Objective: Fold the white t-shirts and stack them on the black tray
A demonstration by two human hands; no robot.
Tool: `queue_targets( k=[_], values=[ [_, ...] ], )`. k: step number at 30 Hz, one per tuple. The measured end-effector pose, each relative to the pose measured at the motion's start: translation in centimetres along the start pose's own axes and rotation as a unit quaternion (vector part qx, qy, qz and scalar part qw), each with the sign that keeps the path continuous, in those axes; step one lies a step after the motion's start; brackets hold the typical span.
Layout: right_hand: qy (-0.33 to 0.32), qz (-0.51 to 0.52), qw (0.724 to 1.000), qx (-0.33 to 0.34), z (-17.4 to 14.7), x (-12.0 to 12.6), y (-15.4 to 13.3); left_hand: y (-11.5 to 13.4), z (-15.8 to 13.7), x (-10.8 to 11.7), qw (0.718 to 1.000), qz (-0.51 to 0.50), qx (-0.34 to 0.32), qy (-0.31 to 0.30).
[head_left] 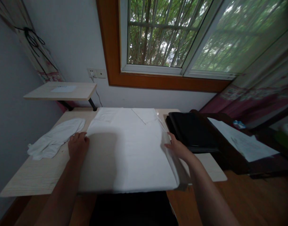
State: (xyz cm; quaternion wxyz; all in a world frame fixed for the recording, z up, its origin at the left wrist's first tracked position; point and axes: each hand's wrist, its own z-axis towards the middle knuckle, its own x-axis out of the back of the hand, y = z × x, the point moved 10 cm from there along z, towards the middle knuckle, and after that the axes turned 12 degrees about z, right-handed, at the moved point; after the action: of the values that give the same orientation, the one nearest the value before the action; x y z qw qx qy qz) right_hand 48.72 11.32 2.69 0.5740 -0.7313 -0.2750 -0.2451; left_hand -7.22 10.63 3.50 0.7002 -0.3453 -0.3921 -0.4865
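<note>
A white garment [139, 150] with pocket-like seams and folded flaps at its far end lies spread over the table in front of me. At its left edge my left hand [78, 145] is closed, with curled fingers against the fabric. My right hand [178, 147] grips the opposite edge between thumb and fingers; the fabric bulges slightly there and drops over the side. Its near end reaches the table's front edge. A crumpled white cloth [57, 138] lies left of my left hand, close to the fingers.
The pale wooden table [30, 179] carries a small raised shelf [82, 91] with a paper on it. A black laptop-like item [193, 128] sits to the right, beside a dark surface holding white papers [242, 141]. Behind are a wall socket [96, 73] and a window [167, 34].
</note>
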Motion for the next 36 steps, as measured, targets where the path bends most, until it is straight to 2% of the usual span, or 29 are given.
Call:
queue_targets(
  k=[4,8,10,13,15,16,18,21,23,24,26,28,31,33,36],
  values=[
    [-0.137,0.128,0.982,0.034,-1.5,-1.2,-3.0,0.4,0.1,0.2,1.000,-0.002,-0.007,-0.008],
    [-0.178,0.203,0.957,0.104,-1.5,-2.7,-7.9,0.5,0.2,-0.1,1.000,-0.015,-0.021,-0.003],
    [-0.225,0.240,0.936,0.121,-1.2,-4.8,-10.0,0.4,0.2,-0.5,1.000,-0.019,-0.024,0.001],
    [-0.362,0.288,0.880,0.104,-1.6,-9.3,-12.3,0.2,0.2,-0.9,0.999,-0.024,-0.026,0.005],
    [-0.415,0.302,0.854,0.091,-1.7,-11.2,-13.1,0.2,0.2,-1.0,0.999,-0.028,-0.029,0.009],
    [-0.418,0.308,0.850,0.085,-1.3,-11.7,-13.2,0.3,0.2,-1.0,0.999,-0.029,-0.032,0.009],
    [-0.383,0.319,0.864,0.073,0.1,-11.8,-12.6,0.4,0.2,-0.9,0.999,-0.024,-0.035,0.004],
    [-0.251,0.314,0.913,0.067,2.9,-10.1,-10.3,0.4,0.2,-0.8,0.999,-0.009,-0.031,-0.002],
    [-0.200,0.290,0.934,0.054,3.8,-9.2,-8.5,0.6,0.2,-0.8,0.999,-0.007,-0.033,-0.002],
    [-0.207,0.274,0.938,0.042,3.8,-9.3,-7.7,0.6,0.2,-0.8,0.999,-0.008,-0.035,-0.003],
    [-0.269,0.237,0.933,0.014,2.8,-10.1,-6.7,0.7,0.3,-1.0,0.999,-0.011,-0.037,-0.008],
    [-0.338,0.207,0.918,-0.009,1.2,-10.9,-6.4,0.6,0.3,-1.1,0.999,-0.011,-0.033,-0.010],
    [-0.430,0.186,0.883,-0.023,-1.8,-12.1,-7.6,0.6,0.4,-1.2,0.999,-0.018,-0.032,-0.010],
    [-0.503,0.191,0.843,-0.019,-4.1,-13.1,-9.2,0.6,0.4,-1.3,0.999,-0.025,-0.037,-0.012],
    [-0.606,0.224,0.764,-0.007,-7.3,-14.6,-12.0,0.6,0.4,-1.3,0.999,-0.031,-0.042,-0.011]
  ],
)
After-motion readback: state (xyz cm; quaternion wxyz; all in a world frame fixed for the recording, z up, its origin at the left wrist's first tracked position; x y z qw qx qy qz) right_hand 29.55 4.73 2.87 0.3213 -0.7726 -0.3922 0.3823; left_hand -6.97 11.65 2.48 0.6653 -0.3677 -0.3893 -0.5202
